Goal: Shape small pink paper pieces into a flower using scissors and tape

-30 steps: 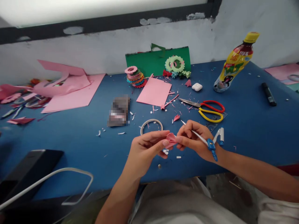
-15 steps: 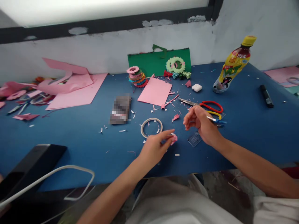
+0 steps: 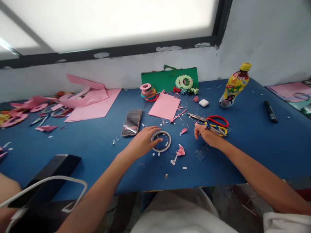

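My left hand [image 3: 145, 139] reaches over the left side of a narrow tape roll [image 3: 169, 145]. Its fingers are apart, with the thumb over the ring's opening; whether they touch the ring is unclear. Just right of the roll, a folded pink paper piece [image 3: 180, 151] lies on the table. My right hand [image 3: 208, 134] is curled low over the table, holding a slim blue and whitish tool [image 3: 215, 129] whose exact kind I cannot make out. Red-and-yellow-handled scissors [image 3: 198, 117] lie just beyond it, blades pointing left. Below its fingers is a clear printed plastic piece [image 3: 202, 152].
A pink paper sheet [image 3: 164, 106], stacked paper rings [image 3: 147, 93] and a white earphone case [image 3: 203, 103] lie farther back. A phone [image 3: 132, 122] is left of the roll. A drink bottle [image 3: 234, 86] and black marker [image 3: 270, 111] stand and lie rightward. Another person's arm [image 3: 8, 191] shows lower left.
My left hand has let go of the folded pink paper and moved left to the tape roll. The tool in my right hand has turned. The view has tilted upward.
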Tool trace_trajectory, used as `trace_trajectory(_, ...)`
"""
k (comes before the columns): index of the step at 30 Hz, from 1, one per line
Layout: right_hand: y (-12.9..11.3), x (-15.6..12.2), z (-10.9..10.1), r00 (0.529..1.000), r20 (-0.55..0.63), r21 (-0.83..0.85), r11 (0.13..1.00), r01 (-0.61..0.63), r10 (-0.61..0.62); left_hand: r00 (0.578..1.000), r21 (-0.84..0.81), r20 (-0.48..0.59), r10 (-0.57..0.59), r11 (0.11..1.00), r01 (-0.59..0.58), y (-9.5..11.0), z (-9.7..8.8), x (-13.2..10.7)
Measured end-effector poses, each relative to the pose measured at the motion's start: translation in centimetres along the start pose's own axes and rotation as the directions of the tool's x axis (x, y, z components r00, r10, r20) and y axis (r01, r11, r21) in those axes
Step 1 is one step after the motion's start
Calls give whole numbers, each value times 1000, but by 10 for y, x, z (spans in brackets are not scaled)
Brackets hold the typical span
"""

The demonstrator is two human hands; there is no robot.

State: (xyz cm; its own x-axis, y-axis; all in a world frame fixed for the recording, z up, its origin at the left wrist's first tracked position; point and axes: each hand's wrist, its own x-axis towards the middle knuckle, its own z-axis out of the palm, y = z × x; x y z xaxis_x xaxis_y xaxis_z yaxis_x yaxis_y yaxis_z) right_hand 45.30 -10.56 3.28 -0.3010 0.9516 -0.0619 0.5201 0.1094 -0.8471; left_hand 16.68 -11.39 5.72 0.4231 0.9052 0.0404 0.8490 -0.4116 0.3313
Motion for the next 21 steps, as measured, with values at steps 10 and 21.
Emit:
trace_trajectory(10, -1, -3, 0, 897, 402, -339, 940, -40, 183, 935, 179, 295, 199, 949, -258, 18, 9, -6)
trace_trajectory(21, 34, 7, -67, 985, -114, -536, 827, -171, 130, 919, 280, 239, 314, 884, -375, 6, 12, -9)
